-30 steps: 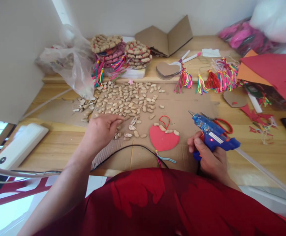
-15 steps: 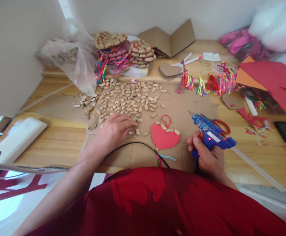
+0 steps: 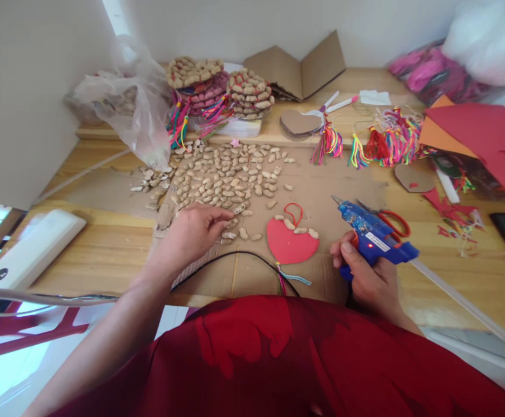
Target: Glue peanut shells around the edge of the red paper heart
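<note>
My left hand (image 3: 198,231) is closed in a pinch at the near edge of a spread of peanuts (image 3: 218,179), with one peanut (image 3: 240,207) at its fingertips. In my right hand (image 3: 372,278) is a blue hot glue gun (image 3: 368,231), its nozzle pointing left and a small red light lit. Between the hands a red paper heart (image 3: 293,244) lies flat on cardboard (image 3: 248,272). Several peanuts line its top edge, a red loop (image 3: 294,213) stands out above it, and a tassel (image 3: 293,277) hangs from its lower tip.
Peanut-covered pieces (image 3: 250,92) are stacked at the back beside a plastic bag (image 3: 143,110). Colourful tassels (image 3: 398,139) and cardboard hearts (image 3: 300,123) lie behind. Scissors (image 3: 395,223) sit just beyond the glue gun. A black cable (image 3: 218,256) arcs across the near side; a white power strip (image 3: 35,249) is left.
My left hand has drawn back slightly to the left and down, its fingers now pinched at a peanut. My right hand keeps the glue gun in nearly the same place.
</note>
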The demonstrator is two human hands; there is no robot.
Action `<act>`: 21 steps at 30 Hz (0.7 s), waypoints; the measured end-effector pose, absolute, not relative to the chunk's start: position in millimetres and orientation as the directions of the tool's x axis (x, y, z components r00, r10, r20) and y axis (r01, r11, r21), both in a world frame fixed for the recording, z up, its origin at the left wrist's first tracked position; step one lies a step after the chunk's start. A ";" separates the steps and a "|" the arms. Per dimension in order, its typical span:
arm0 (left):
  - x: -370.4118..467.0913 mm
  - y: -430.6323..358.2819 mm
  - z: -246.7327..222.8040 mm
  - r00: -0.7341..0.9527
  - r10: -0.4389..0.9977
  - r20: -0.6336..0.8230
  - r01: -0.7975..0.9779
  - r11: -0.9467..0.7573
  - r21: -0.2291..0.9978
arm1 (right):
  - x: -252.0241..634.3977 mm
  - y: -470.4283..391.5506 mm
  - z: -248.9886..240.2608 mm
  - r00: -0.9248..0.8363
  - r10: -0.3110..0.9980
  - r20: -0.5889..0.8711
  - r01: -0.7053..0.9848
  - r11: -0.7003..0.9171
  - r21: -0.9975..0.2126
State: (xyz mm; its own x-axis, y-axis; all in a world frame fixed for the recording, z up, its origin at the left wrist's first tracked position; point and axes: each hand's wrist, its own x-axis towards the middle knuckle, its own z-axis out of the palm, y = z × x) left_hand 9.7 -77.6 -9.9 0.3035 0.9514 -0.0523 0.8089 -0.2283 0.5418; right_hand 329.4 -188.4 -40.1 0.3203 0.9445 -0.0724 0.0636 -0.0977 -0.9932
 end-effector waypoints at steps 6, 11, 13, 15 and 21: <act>3.6 -76.0 -6.0 0.209 0.977 0.034 0.861 -0.200 0.468 | 326.8 -190.2 -40.4 0.342 0.936 -0.082 0.038 -0.101 -0.994; 10.4 -85.6 -10.5 0.262 0.963 0.069 0.856 -0.265 0.444 | 328.2 -189.8 -39.8 0.331 0.940 -0.078 0.051 -0.100 -0.994; 16.7 -88.9 -11.0 0.249 0.967 0.046 0.884 -0.247 0.396 | 329.6 -189.1 -40.0 0.321 0.944 -0.079 0.055 -0.102 -0.993; 23.5 -90.2 -9.1 0.237 0.971 0.011 0.916 -0.227 0.332 | 330.1 -188.2 -39.6 0.311 0.947 -0.081 0.044 -0.100 -0.994; 40.6 -85.7 1.1 0.274 0.957 -0.095 0.951 -0.254 0.178 | 328.1 -187.3 -39.6 0.309 0.949 -0.053 -0.005 -0.055 -0.998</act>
State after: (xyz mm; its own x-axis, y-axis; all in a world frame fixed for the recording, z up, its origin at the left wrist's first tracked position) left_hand 40.6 -85.7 1.1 0.2737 0.9571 -0.0952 0.9507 -0.2541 0.1780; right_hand 328.1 -187.3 -39.6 0.3094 0.9494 -0.0535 -0.0052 -0.0545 -0.9985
